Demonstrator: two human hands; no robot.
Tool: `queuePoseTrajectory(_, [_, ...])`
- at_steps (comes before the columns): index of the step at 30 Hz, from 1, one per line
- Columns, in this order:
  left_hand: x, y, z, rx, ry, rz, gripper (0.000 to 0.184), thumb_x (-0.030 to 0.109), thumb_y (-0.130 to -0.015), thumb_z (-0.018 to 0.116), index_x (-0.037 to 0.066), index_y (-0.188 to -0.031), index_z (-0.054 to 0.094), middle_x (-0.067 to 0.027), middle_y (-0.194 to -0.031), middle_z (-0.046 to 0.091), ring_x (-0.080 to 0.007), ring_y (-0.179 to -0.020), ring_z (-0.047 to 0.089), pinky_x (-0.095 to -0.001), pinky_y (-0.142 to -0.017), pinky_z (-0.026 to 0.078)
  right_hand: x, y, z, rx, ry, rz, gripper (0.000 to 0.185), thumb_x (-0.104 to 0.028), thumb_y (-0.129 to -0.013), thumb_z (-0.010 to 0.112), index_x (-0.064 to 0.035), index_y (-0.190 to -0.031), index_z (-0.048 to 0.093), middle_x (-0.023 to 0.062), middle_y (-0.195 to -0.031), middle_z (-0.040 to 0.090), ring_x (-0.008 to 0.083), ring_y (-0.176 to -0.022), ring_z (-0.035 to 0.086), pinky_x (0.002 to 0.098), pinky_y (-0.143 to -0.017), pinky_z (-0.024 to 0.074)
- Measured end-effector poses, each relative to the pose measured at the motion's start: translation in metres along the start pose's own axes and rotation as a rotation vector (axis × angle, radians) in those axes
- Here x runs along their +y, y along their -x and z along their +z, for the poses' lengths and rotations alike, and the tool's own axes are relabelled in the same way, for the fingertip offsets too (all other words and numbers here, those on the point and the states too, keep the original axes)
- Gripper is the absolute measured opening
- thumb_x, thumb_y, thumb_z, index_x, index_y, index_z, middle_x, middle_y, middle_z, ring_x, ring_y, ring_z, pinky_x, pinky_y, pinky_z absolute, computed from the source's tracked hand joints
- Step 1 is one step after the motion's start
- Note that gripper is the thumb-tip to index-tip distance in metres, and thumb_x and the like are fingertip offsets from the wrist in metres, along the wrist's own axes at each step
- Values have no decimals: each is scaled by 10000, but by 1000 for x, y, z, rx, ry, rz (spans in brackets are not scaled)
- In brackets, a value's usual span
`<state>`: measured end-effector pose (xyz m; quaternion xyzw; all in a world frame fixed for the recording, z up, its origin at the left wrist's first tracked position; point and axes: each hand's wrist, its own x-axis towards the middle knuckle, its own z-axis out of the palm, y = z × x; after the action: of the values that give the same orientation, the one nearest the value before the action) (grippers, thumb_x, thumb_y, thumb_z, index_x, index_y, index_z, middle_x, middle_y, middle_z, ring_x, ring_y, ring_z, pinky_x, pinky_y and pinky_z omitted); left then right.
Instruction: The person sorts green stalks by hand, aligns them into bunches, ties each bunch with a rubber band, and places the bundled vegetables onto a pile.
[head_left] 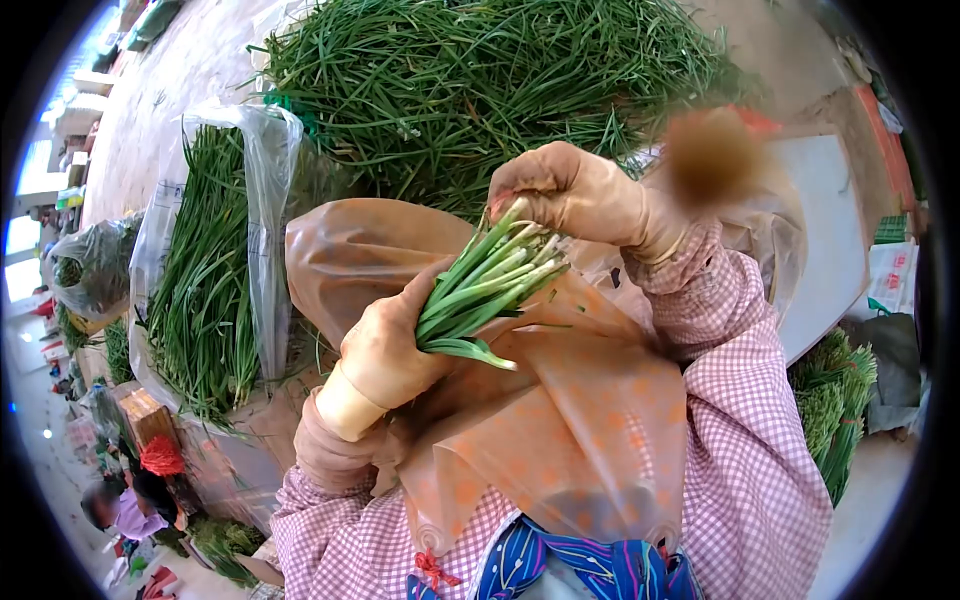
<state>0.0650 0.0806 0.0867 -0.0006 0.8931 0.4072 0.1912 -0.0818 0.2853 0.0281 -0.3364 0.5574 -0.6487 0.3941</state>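
My left hand point(390, 335), in a pale glove, is closed around a bunch of garlic chives point(490, 285) above my lap. The pale root ends point up and to the right; the cut-looking green leaves stick out below my fingers. At the root ends, my right hand point(565, 195), also gloved, is closed with its fingertips pinching the upper edge of the bunch. What exactly lies between those fingertips is partly hidden. An orange-patterned plastic apron point(560, 400) covers my lap beneath both hands.
A large heap of loose garlic chives point(480, 80) lies ahead. To the left stands a plastic bag point(272, 200) packed with chives, with another bag point(95, 265) beyond. A white board point(815, 230) and tied green bundles point(832, 400) are at right. A person point(135, 510) is far left.
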Motion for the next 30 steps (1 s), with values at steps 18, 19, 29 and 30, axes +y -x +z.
queuePoseTrajectory(18, [-8, -6, -11, -419, 806, -362, 667, 7, -702, 709, 34, -1328, 481, -31, -904, 614, -84, -676, 543, -232, -574, 458, -1, -2, 9, -7, 339, 35, 159, -86, -894, 618, 19, -1010, 647, 7, -783, 639, 89, -730, 566, 238, -687, 485])
queuePoseTrajectory(19, [-10, -6, -11, -435, 859, -348, 673, 17, -699, 705, 31, -1333, 479, -35, -894, 609, -88, -661, 537, -229, -566, 450, -5, 0, 7, 120, 299, 28, 163, -109, -896, 631, 15, -999, 649, 3, -765, 635, 85, -700, 563, 239, -659, 485])
queuePoseTrajectory(29, [-22, 4, -4, -370, 1126, -313, 601, 59, -662, 703, -22, -1234, 537, -86, -793, 609, -136, -592, 532, -232, -523, 422, 6, 31, -83, 826, -135, -246, 236, -265, -916, 631, -40, -983, 658, 26, -761, 664, 130, -664, 636, 270, -664, 543])
queuePoseTrajectory(30, [-22, 6, -3, -367, 1129, -310, 601, 59, -662, 703, -22, -1234, 537, -86, -793, 609, -136, -592, 532, -232, -523, 422, 4, 32, -86, 901, -113, -217, 239, -267, -914, 633, -46, -1002, 660, 18, -766, 667, 122, -685, 638, 268, -674, 541])
